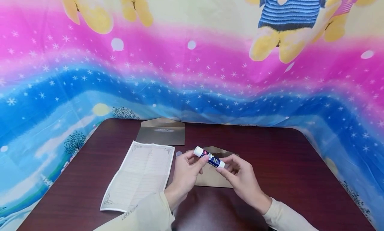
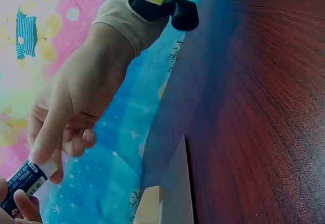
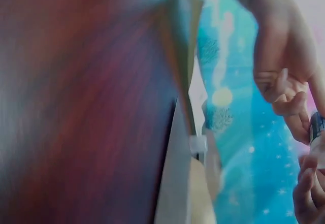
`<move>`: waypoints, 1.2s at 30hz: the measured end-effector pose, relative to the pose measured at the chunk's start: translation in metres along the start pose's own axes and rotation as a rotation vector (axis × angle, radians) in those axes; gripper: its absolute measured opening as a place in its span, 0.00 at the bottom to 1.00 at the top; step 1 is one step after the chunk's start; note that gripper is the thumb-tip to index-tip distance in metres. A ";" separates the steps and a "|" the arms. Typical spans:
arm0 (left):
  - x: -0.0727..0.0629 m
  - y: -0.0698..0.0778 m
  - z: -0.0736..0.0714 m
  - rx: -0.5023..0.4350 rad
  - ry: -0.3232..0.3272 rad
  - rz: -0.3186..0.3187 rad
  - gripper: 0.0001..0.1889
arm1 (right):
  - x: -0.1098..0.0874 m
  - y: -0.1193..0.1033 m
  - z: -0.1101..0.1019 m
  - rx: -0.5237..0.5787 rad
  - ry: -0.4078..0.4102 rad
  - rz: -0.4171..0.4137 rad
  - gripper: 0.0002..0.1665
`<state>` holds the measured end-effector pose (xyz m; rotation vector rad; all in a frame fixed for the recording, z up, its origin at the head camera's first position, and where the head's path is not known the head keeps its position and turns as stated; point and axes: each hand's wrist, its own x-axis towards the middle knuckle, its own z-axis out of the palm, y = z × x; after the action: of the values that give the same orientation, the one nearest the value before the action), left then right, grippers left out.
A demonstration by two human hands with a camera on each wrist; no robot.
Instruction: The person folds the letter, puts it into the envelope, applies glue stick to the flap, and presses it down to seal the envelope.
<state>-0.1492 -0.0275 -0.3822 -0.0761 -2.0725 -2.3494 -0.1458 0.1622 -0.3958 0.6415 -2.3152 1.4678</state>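
A glue stick (image 1: pixel 214 161) with a dark blue label and white ends is tilted between both hands, above a brown envelope (image 1: pixel 214 178). My left hand (image 1: pixel 187 171) grips its barrel, thumb across the label near the upper-left end. The right hand (image 1: pixel 246 179) pinches the lower white end between thumb and fingers; the left wrist view shows that hand (image 2: pixel 81 89) at the white end of the glue stick (image 2: pixel 23 186). The envelope's flap (image 1: pixel 214 151) is raised at the far side, and the hands cover part of it.
A lined letter sheet (image 1: pixel 138 177) with fold creases and ornamented corners lies left of the hands. Behind it is another brown envelope (image 1: pixel 160 137), flap up, with a whitish streak. A small translucent cylinder (image 1: pixel 179 153) stands beside the left hand. A printed curtain (image 1: pixel 192 74) backs the dark red table (image 1: pixel 270 147).
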 end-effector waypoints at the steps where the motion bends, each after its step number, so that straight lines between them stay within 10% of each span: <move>1: 0.000 0.000 0.000 0.000 0.002 0.003 0.16 | 0.000 0.001 0.000 0.068 -0.042 0.039 0.07; 5: 0.000 -0.002 0.000 0.008 0.013 0.007 0.16 | 0.001 0.003 -0.002 0.282 -0.186 0.189 0.13; 11: 0.001 -0.002 0.000 0.016 0.039 0.021 0.15 | -0.002 0.003 -0.001 0.361 -0.171 0.228 0.19; 20: -0.001 -0.005 0.001 0.024 0.016 0.027 0.15 | -0.003 0.006 -0.002 0.381 -0.275 0.223 0.22; 31: -0.002 -0.006 0.003 0.035 0.016 0.017 0.15 | -0.005 0.007 -0.001 0.292 -0.170 0.155 0.09; 36: -0.003 -0.006 0.002 0.032 0.005 0.014 0.16 | -0.005 0.006 -0.001 0.267 -0.255 0.169 0.23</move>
<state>-0.1460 -0.0251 -0.3881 -0.0842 -2.0997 -2.3052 -0.1446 0.1668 -0.4025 0.7587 -2.4319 1.8949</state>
